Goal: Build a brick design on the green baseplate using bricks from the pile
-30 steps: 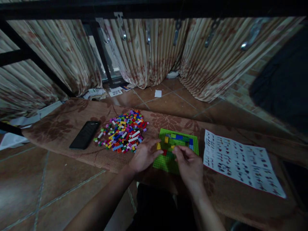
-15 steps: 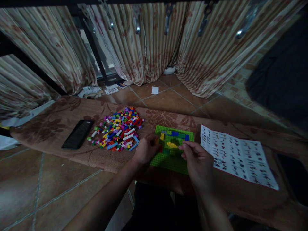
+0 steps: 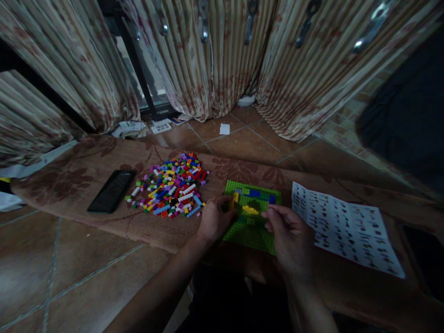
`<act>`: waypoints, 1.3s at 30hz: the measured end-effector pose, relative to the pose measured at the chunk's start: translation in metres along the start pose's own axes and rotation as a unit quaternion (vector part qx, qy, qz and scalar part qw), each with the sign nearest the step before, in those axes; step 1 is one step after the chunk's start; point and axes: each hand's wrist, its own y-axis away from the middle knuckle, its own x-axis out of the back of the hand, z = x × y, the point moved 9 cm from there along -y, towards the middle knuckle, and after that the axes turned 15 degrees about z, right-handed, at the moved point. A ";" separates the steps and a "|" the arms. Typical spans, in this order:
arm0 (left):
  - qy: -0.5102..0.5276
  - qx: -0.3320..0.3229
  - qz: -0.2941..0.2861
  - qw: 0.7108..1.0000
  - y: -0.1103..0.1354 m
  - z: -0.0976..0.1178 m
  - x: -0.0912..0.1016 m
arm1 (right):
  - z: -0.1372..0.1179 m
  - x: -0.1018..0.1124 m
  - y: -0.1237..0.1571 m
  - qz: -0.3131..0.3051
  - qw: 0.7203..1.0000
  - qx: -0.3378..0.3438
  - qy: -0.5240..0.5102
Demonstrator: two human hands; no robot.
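Note:
A green studded baseplate lies before me with blue, yellow and green toy bricks on it. In the middle of it is a yellow group of bricks, with blue bricks behind. My left hand is closed at the plate's left edge, a small orange-yellow toy brick showing between thumb and fingers. Over the plate's right side my right hand makes a pinch; whatever sits between its fingertips is too small to make out. Left of the plate spreads a pile of mixed toy bricks.
A printed sheet with small pictures lies right of the plate. One black phone rests left of the pile, and a dark flat object lies far right. The cloth-covered bench is narrow, with tiled floor around it and curtains behind.
My view has shifted slightly. The red piece seen beside my left fingers is no longer visible. Both hands stay over the plate in nearly the same pose.

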 end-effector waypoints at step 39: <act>-0.003 0.025 -0.055 0.998 -0.007 0.005 -0.006 | -0.045 -0.017 -0.054 -0.050 0.993 -0.039 -0.095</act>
